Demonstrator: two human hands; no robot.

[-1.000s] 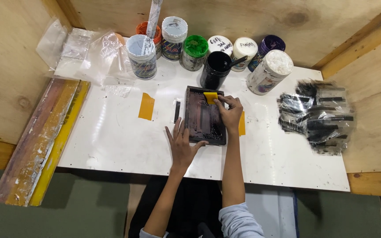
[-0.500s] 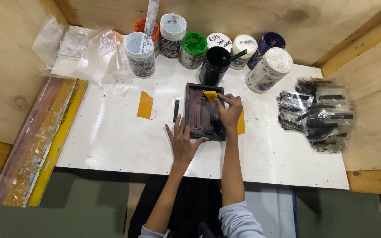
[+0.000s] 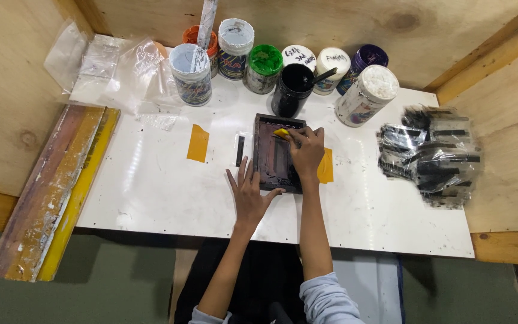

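Screen frame (small, dark) | left hand flat, steadying | right hand gripping yellow squeegee | jars behind

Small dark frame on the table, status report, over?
Left hand flat, steadying small dark frame. Right hand pressing yellow scraper onto it. Nothing blocking.

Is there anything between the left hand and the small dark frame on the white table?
No. The left hand rests flat beside the dark frame, its thumb touching the frame's lower left edge.
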